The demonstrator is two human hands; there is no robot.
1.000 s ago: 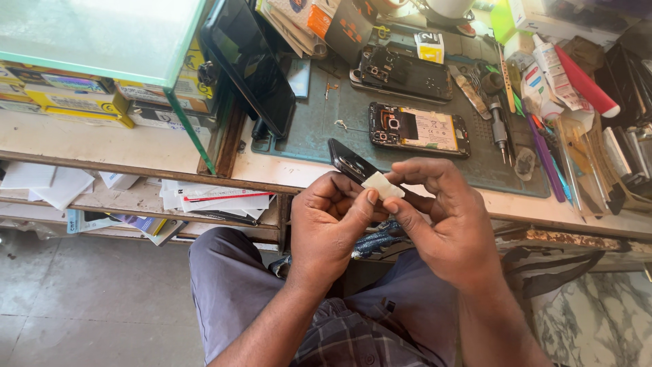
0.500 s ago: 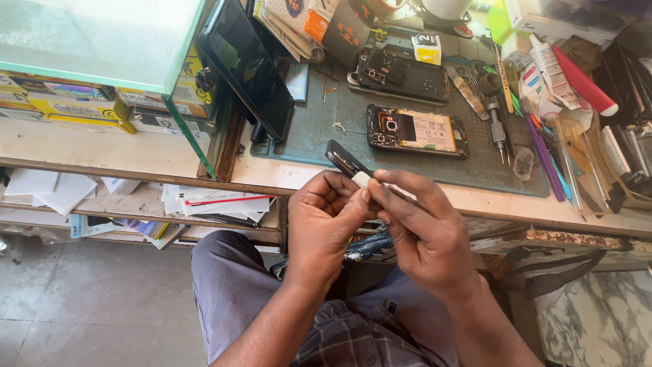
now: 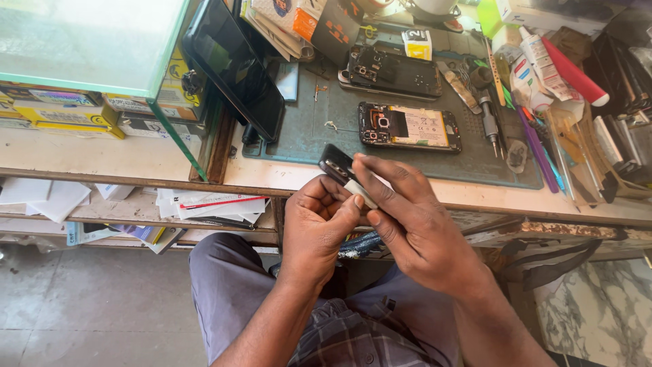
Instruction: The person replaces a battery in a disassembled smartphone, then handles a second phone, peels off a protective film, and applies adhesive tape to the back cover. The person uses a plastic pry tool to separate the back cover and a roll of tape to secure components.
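At frame centre, both hands, left [image 3: 319, 221] and right [image 3: 414, 228], pinch a dark part [image 3: 336, 164]; peel its white strip [image 3: 360, 194] slowly.

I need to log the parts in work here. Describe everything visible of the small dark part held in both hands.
The small dark flat part looks like black plastic, with a rounded corner and a glossy raised patch near its upper end. It is tilted, its upper end over the edge of the pale workbench. A pale strip lies along its lower side. The left hand grips it from below, thumb on the strip; the right hand covers its right part, fingers on top. Most of it is hidden.
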